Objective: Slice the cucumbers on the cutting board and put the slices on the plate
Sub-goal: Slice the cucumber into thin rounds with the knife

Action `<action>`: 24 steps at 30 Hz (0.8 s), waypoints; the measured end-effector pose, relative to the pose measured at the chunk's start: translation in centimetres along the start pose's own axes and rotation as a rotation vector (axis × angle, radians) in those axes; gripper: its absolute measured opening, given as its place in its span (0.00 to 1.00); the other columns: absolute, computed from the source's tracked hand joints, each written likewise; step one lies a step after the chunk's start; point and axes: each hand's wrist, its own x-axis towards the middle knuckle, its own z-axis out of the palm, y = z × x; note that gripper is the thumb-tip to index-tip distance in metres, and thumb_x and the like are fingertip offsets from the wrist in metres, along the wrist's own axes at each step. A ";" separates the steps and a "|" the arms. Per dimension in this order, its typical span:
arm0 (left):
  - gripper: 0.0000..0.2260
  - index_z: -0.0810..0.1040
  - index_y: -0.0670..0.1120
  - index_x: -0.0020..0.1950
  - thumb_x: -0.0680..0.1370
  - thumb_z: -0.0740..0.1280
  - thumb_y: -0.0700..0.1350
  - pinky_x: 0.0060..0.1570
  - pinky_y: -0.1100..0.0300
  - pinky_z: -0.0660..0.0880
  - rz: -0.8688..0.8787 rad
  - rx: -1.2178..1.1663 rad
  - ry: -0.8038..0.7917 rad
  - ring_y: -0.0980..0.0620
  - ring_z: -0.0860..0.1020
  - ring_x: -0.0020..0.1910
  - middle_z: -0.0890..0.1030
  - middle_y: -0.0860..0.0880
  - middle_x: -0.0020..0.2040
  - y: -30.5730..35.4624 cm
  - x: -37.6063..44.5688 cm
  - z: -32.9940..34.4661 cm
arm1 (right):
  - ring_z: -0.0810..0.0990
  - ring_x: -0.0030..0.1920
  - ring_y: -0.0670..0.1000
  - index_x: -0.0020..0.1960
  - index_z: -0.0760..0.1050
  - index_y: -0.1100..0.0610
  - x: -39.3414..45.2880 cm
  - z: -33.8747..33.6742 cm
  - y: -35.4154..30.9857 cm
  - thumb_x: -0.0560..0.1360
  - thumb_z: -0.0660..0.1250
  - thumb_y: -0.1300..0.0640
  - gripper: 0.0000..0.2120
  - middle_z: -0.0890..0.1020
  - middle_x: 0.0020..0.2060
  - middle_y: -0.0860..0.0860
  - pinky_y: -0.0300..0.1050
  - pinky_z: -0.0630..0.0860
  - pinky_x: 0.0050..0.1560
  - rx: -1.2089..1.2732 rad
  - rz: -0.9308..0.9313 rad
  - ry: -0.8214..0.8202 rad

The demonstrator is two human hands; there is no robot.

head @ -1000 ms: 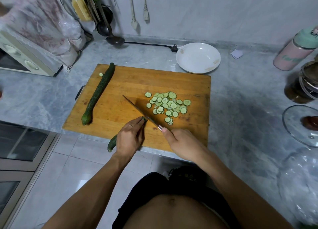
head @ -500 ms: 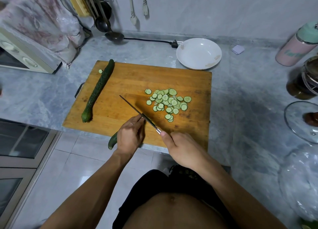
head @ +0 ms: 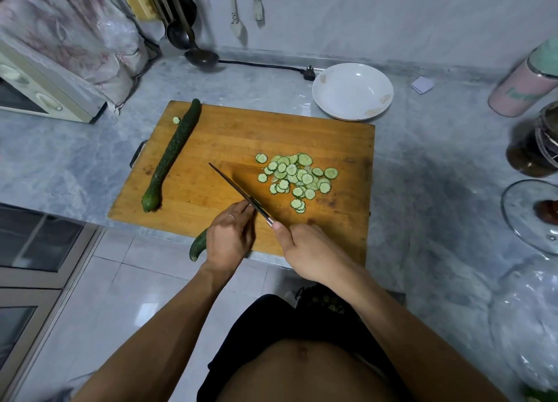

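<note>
1. Desk [head: 271, 87], grey marble, carries the board [head: 332, 142]; it overhangs the near edge.
2. Plate [head: 352, 91] just past the board's far right corner, no slices in it yet.
3. Whole cucumber [head: 172, 155] lies on the board's left side, uncut.
4. My right hand [head: 305, 250] is clamped on the knife [head: 238, 190] handle, blade angled up-left, next to my left fingertips.
5. My left hand [head: 229, 240] is curled over the second cucumber [head: 198, 246]; its tail sticks off the board edge.
6. Slices [head: 294, 176] piled right of the blade.
7. Tip: I should tuck my fingertips, keep cuts thin, feed the cucumber forward.
</note>
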 end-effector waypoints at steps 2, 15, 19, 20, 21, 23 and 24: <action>0.12 0.83 0.42 0.57 0.77 0.64 0.37 0.43 0.56 0.79 0.007 -0.003 0.012 0.46 0.81 0.53 0.83 0.47 0.56 0.1 0.0 0.0 | 0.74 0.45 0.53 0.35 0.66 0.53 0.7 0.4 -0.1 0.83 0.44 0.39 0.27 0.75 0.40 0.55 0.46 0.67 0.43 -0.003 -0.001 0.009; 0.11 0.84 0.40 0.56 0.75 0.69 0.38 0.45 0.55 0.80 -0.031 -0.019 0.061 0.44 0.83 0.49 0.83 0.42 0.56 -0.3 -0.3 0.0 | 0.69 0.27 0.52 0.31 0.65 0.56 1.0 -1.8 1.4 0.84 0.48 0.42 0.28 0.69 0.26 0.52 0.47 0.66 0.33 0.100 -0.026 0.105; 0.10 0.84 0.40 0.55 0.75 0.69 0.39 0.43 0.56 0.80 -0.036 -0.018 0.081 0.44 0.84 0.48 0.84 0.43 0.55 -0.2 -0.3 0.0 | 0.71 0.31 0.50 0.34 0.67 0.56 0.1 -1.8 1.6 0.83 0.47 0.40 0.28 0.72 0.29 0.50 0.47 0.67 0.34 0.046 -0.051 0.079; 0.10 0.84 0.40 0.55 0.75 0.69 0.40 0.43 0.56 0.80 -0.043 -0.023 0.074 0.44 0.84 0.48 0.84 0.43 0.55 -0.3 -0.3 0.1 | 0.73 0.33 0.51 0.34 0.68 0.55 -0.2 -1.6 1.5 0.83 0.47 0.39 0.28 0.74 0.31 0.51 0.48 0.68 0.35 0.040 -0.058 0.075; 0.10 0.84 0.40 0.55 0.76 0.68 0.40 0.43 0.55 0.80 -0.051 -0.029 0.061 0.45 0.84 0.48 0.84 0.44 0.56 -0.4 -0.3 0.1 | 0.74 0.36 0.51 0.35 0.69 0.54 -0.5 -1.4 1.4 0.83 0.47 0.39 0.27 0.75 0.33 0.52 0.49 0.70 0.38 0.030 -0.062 0.069; 0.11 0.84 0.41 0.56 0.77 0.66 0.41 0.43 0.55 0.81 -0.056 -0.039 0.032 0.45 0.83 0.49 0.83 0.45 0.58 -0.5 -0.3 0.1 | 0.74 0.40 0.51 0.37 0.69 0.54 -1.0 -1.0 0.9 0.83 0.47 0.39 0.26 0.77 0.38 0.53 0.48 0.70 0.40 0.008 -0.071 0.056; 0.11 0.84 0.42 0.56 0.77 0.65 0.42 0.43 0.56 0.80 -0.052 -0.044 0.024 0.45 0.83 0.49 0.83 0.46 0.58 -0.5 -0.3 0.0 | 0.73 0.40 0.50 0.37 0.69 0.54 -1.2 -0.9 0.7 0.83 0.47 0.38 0.26 0.76 0.38 0.53 0.48 0.69 0.40 0.002 -0.074 0.049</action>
